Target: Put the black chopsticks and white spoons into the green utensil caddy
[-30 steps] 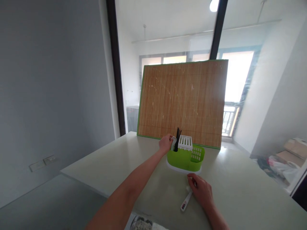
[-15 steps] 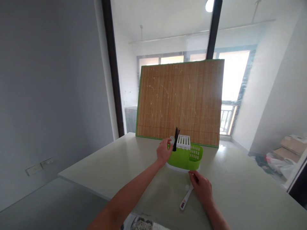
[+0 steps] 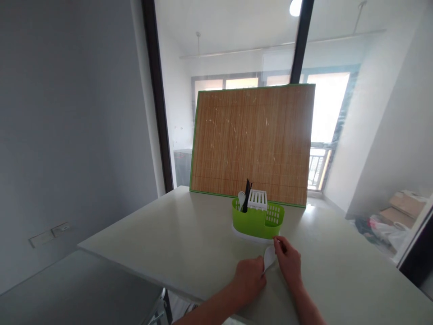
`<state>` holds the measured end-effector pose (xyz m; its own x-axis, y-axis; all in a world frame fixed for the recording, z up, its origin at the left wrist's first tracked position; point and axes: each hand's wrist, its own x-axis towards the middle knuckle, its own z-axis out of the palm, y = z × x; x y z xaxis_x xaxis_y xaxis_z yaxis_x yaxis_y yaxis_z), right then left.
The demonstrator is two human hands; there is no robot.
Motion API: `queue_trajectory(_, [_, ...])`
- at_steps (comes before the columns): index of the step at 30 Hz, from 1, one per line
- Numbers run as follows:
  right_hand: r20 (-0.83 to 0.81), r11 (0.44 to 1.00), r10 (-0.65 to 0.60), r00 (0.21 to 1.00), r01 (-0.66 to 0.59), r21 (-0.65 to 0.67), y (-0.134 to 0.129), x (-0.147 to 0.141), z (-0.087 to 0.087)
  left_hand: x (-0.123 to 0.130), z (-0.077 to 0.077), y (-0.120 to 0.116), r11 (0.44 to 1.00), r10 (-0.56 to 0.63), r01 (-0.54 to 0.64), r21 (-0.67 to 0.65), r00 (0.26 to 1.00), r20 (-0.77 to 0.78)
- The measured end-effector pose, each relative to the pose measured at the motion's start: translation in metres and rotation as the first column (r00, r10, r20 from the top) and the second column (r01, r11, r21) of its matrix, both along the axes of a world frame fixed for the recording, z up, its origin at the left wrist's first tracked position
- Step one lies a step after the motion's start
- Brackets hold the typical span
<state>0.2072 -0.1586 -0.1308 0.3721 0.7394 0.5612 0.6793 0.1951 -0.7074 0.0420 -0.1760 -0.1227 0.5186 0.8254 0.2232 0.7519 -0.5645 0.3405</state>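
A white spoon (image 3: pixel 269 257) lies low over the table, bowl pointing away from me, and my left hand (image 3: pixel 249 279) is closed round its handle. To the right of the spoon's bowl is my right hand (image 3: pixel 289 261). Its fingers are pinched together at the front right of the green cutlery basket (image 3: pixel 252 223); anything between them is hidden. The basket stands on a white base and has a slotted white top piece (image 3: pixel 257 200). In its left part, another white spoon (image 3: pixel 241 198) and several black chopsticks (image 3: pixel 247 196) stand upright.
The basket stands on a pale table (image 3: pixel 189 234). Behind it a bamboo mat board (image 3: pixel 253 144) with green edging leans upright before a glass partition. Cardboard boxes (image 3: pixel 402 210) and plastic bags lie beyond the table's right side.
My left hand has left the white spoon standing in the basket, come back toward me and closed on the handle of the spoon on the table. My right hand stays near the basket's front.
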Motion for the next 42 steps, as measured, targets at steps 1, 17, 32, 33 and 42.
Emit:
queue_trajectory(1, [-0.002,1.0,0.002,1.0,-0.002,-0.002,0.0,0.0,0.0,0.0,-0.001,0.001,1.0,0.017,-0.017,-0.006,0.999,0.037])
queue_trajectory(17, [0.1,0.939,0.343,0.934,-0.339,-0.057,-0.001,-0.023,-0.004,-0.004,-0.007,0.008,0.996,0.07,-0.088,0.016,0.88,0.47])
queue_trajectory(32, [0.186,0.924,0.377,0.907,-0.382,-0.014,-0.009,-0.033,-0.003,-0.007,-0.005,0.003,0.993,0.053,-0.096,0.061,0.863,0.502])
queue_trajectory(33, [0.191,0.926,0.373,0.908,-0.379,-0.008,-0.01,-0.033,-0.003,-0.007,-0.005,0.003,0.993,0.051,-0.096,0.065,0.864,0.502])
queue_trajectory(42, [0.267,0.955,0.271,0.925,-0.293,0.044,-0.011,-0.031,-0.003,-0.017,0.016,0.006,0.981,0.065,-0.164,0.102,0.775,0.629])
